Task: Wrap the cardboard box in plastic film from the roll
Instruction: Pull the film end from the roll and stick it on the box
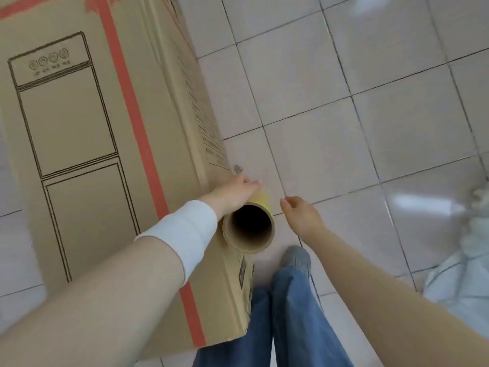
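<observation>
A tall brown cardboard box [79, 128] with a red stripe and a printed line drawing stands on the pale tiled floor [344, 88]. At its near corner, the left hand [234, 193] curls its fingers over a brown cardboard-cored roll of plastic film [248, 229], held upright against the box. Just beside it, the right hand [299, 210] has its fingers drawn into a pinch, possibly on clear film. I cannot tell.

Only blurred, unreadable print on cardboard box [79, 128]
</observation>
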A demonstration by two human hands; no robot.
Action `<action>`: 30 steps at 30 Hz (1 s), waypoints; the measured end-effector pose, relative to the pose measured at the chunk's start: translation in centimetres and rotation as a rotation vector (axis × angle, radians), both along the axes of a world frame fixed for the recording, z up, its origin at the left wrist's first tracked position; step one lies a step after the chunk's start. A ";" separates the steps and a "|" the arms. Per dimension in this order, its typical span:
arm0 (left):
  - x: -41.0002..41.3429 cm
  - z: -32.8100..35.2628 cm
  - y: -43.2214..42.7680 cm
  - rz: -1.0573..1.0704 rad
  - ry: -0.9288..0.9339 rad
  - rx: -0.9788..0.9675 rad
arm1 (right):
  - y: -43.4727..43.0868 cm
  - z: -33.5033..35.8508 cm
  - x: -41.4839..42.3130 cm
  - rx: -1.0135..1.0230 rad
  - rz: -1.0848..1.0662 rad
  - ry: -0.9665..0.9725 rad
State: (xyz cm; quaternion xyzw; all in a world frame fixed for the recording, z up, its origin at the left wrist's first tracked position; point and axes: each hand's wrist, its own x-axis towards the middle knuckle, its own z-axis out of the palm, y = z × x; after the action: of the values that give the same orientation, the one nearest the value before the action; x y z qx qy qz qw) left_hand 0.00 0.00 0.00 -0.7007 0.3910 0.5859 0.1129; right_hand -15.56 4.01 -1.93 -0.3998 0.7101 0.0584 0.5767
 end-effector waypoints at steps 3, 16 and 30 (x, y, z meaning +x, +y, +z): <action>-0.1 -2.0 -0.2 0.062 0.063 0.190 | 1.8 -2.8 0.9 0.206 -0.335 -0.098; -2.4 -1.4 2.3 0.388 0.148 0.411 | 6.1 -2.7 0.1 0.383 -1.062 -0.425; -8.7 -1.0 12.8 1.169 0.279 0.244 | 8.5 -1.3 -5.2 0.474 -1.245 -0.644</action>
State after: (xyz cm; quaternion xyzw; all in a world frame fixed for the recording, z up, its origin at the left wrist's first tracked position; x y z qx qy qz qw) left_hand -8.70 12.85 -0.99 -0.6979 -0.1170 0.6776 -0.2002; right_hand -20.78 12.49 -3.28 0.2151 0.5692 -0.2478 0.7539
